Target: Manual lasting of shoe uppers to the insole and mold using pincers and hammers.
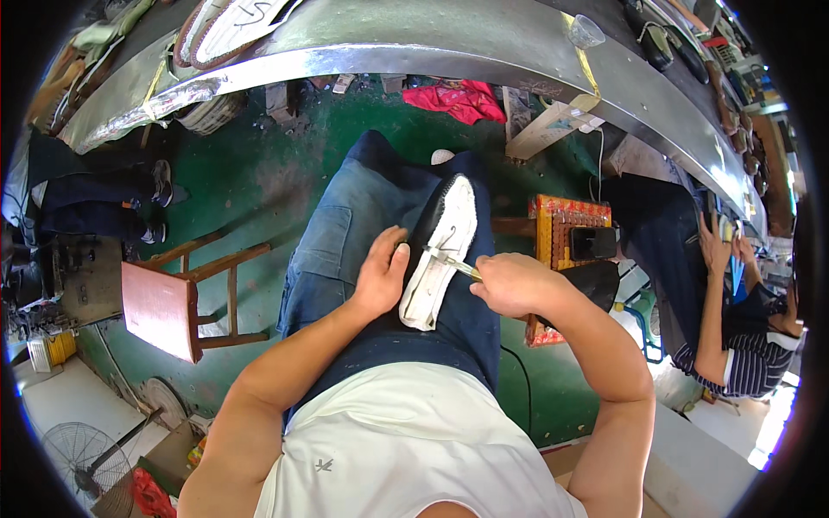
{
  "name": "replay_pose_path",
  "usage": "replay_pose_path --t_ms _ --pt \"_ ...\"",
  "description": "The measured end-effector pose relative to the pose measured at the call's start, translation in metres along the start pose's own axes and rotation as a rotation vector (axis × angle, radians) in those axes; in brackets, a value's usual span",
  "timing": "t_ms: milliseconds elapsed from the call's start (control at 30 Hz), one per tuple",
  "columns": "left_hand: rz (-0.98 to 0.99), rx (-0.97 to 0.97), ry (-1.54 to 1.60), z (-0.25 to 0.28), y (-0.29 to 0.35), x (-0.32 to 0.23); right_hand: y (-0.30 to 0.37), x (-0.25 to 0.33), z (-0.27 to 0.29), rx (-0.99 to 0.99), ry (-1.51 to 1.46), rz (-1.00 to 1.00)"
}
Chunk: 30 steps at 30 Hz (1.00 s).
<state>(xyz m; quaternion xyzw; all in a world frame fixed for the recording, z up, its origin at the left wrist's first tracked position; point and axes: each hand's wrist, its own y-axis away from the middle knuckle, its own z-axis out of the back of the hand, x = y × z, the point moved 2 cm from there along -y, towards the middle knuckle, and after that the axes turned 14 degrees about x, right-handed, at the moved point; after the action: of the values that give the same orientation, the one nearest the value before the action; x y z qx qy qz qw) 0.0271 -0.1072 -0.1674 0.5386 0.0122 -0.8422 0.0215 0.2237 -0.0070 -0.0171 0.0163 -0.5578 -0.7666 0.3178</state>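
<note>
A shoe [455,220] lies across my lap with its pale sole side up and its dark upper showing along the left edge. My right hand [514,285] is closed around the handle of a small hammer [449,260]. The metal head of the hammer is at the middle of the sole. My left hand [382,272] is beside the shoe's left edge, thumb and fingers apart and not wrapped round it. Whether its fingertips touch the dark upper is hard to tell.
A metal-edged workbench [363,60] curves across the far side, with shoes [237,30] on it. On the left stands a wooden stool [164,306]; on the right, a woven seat [561,233] bears a dark phone [594,243]. Another person [734,345] works at the right.
</note>
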Motion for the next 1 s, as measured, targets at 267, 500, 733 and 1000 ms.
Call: replay_pose_path --t_ms 267,500,733,1000 --pt "0.455 0.475 0.970 -0.002 -0.015 -0.009 -0.044 -0.016 -0.079 -0.405 -0.427 0.055" --pt "0.410 0.439 0.674 -0.023 -0.014 0.016 -0.023 -0.018 -0.070 -0.500 -0.213 0.005" --pt "0.277 0.389 0.419 -0.024 -0.018 0.008 -0.049 -0.041 -0.103 -0.159 -1.122 0.178" --pt "0.185 0.651 -0.390 -0.005 -0.027 -0.041 -0.077 -0.092 -0.117 0.281 -1.677 0.636"
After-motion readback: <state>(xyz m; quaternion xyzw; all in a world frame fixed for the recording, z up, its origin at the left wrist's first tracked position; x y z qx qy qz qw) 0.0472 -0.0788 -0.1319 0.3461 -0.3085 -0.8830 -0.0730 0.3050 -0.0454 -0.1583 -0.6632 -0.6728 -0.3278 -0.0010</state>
